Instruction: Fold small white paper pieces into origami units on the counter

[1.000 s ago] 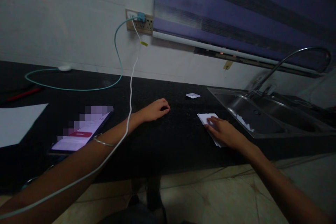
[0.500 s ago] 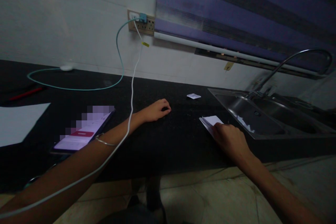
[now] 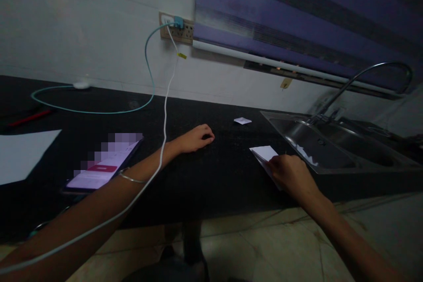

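Observation:
My right hand (image 3: 291, 174) is closed on the near right edge of a folded white paper (image 3: 264, 153) lying on the black counter. The paper looks layered, with one flap slightly raised; its lower part is hidden by the fingers. My left hand (image 3: 197, 138) rests on the counter to the left, fingers loosely curled and the tips close to the thumb, with nothing in it. Behind and between the hands lies a small folded white paper piece (image 3: 243, 120). A bracelet (image 3: 132, 178) circles my left wrist.
A white cable (image 3: 163, 150) crosses over my left forearm. Beside it lie a lit phone (image 3: 99, 172), a white sheet (image 3: 24, 154) and a red pen-like object (image 3: 29, 117). At right, a metal sink (image 3: 317, 141) has a curved faucet (image 3: 350, 79). A teal cable (image 3: 99, 113) loops behind.
The folded paper's near edge shows a little more below my right hand, and its layers look more aligned. My left hand stays where it was. The view has shifted slightly.

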Action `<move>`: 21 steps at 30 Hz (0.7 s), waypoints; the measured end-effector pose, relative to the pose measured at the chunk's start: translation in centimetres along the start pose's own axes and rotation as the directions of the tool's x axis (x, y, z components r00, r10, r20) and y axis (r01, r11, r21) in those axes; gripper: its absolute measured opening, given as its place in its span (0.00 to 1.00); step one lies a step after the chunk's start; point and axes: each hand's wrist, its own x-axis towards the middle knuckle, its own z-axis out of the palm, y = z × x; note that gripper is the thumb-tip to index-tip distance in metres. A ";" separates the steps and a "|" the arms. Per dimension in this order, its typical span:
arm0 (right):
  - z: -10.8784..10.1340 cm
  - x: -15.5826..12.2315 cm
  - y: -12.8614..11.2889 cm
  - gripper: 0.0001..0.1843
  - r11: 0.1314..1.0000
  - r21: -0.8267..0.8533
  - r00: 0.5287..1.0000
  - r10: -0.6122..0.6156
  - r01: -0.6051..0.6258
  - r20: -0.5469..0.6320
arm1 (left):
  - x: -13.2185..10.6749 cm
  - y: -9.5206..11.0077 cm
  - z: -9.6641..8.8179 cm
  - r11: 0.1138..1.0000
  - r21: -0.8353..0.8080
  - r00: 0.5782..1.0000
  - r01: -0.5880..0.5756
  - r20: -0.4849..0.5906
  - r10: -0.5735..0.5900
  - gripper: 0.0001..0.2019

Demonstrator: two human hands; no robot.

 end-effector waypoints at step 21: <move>-4.4 3.8 1.6 0.17 0.963 0.265 0.997 -0.055 0.041 0.047 | 0.2 -0.1 0.1 1.000 0.002 1.000 0.022 -0.018 -0.022 0.15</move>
